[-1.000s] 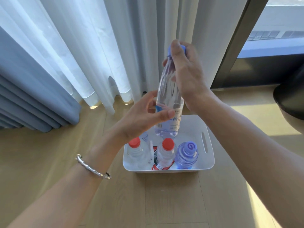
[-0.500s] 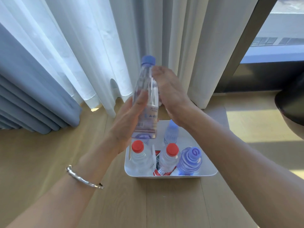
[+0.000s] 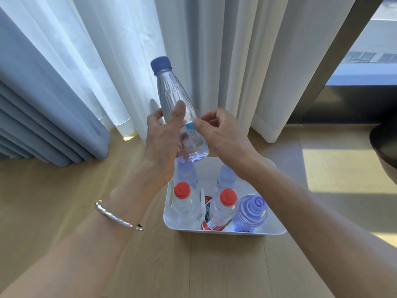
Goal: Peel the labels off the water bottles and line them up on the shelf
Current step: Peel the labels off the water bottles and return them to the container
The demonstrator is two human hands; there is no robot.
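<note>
A clear water bottle (image 3: 171, 93) with a dark blue cap is held up over the white bin (image 3: 277, 224), tilted with its cap to the upper left. My left hand (image 3: 163, 134) grips its lower body from the left. My right hand (image 3: 217, 130) pinches the top edge of the bottle's label (image 3: 192, 137) with thumb and finger. Several more bottles stand in the bin: two with red caps (image 3: 182, 190) (image 3: 228, 196), one purple bottle (image 3: 251, 209), and two clear ones behind (image 3: 188, 174) (image 3: 225, 177).
The bin stands on a light wooden floor (image 3: 64, 201). White sheer curtains (image 3: 214, 50) and a blue-grey curtain (image 3: 32, 104) hang behind it. A dark window frame (image 3: 335, 52) is at the right, and a dark round object (image 3: 384, 145) sits at the right edge.
My right hand left the bottle's cap and came down to pinch the label edge. My left hand took hold of the bottle's body, and the bottle tipped to the left.
</note>
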